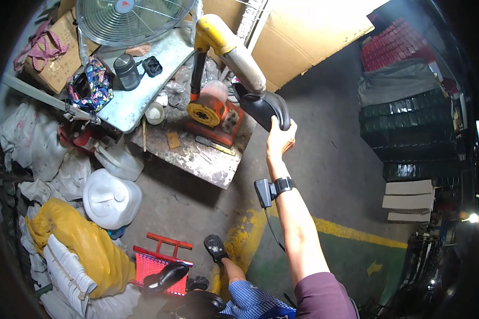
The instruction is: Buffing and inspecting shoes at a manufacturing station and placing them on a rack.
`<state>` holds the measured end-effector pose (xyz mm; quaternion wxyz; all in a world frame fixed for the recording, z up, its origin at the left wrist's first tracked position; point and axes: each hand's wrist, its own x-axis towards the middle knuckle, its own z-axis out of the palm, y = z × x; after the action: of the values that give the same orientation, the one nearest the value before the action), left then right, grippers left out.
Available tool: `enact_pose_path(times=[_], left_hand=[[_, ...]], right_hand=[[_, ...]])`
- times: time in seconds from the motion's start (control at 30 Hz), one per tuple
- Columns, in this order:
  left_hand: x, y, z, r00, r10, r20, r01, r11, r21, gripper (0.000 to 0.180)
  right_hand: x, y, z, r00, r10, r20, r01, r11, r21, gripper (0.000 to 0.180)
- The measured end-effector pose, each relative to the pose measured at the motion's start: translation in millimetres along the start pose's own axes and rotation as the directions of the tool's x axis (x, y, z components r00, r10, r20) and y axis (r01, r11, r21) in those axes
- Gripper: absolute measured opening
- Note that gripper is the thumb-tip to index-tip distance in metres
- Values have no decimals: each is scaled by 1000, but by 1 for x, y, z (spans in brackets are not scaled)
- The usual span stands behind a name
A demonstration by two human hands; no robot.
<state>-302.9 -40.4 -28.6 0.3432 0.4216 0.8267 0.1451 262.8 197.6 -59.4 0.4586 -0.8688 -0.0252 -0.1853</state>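
My right hand (280,140) is closed round one end of a black shoe (267,110), reaching out over the front right corner of the workbench. The shoe is tilted and meets the lower end of a grey tube (246,69) with a yellow elbow (213,31). Whether the tube enters the shoe or only touches it, I cannot tell. Beside the shoe, an orange-red machine (216,114) with a round yellow front stands on the workbench. A black strap with a small box (266,192) sits on my right wrist. My left hand is out of the picture.
The workbench (213,171) carries a brush-like tool (214,145) and a white cup (155,113). A fan (127,20) stands behind, near a dark jar (126,72). Lower left are a white jug (112,198), yellow sack (80,242) and red stool (150,266) with black shoes (167,277). Stacked boxes (404,122) stand right.
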Motion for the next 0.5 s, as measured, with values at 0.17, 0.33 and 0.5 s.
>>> enact_pose_path(times=[0.17,0.33,0.5], left_hand=[[4,6,4,1000,-21,-8,22,1000,22,38],[6,1,5,999,-33,9,33,999,32,39],[4,15,4,999,-38,22,36,996,76,39]], right_hand=[[9,0,6,999,-12,-44,13,1000,7,45],[11,0,7,998,7,-54,-7,1000,5,46],[8,18,-4,995,64,-75,-61,997,42,55]])
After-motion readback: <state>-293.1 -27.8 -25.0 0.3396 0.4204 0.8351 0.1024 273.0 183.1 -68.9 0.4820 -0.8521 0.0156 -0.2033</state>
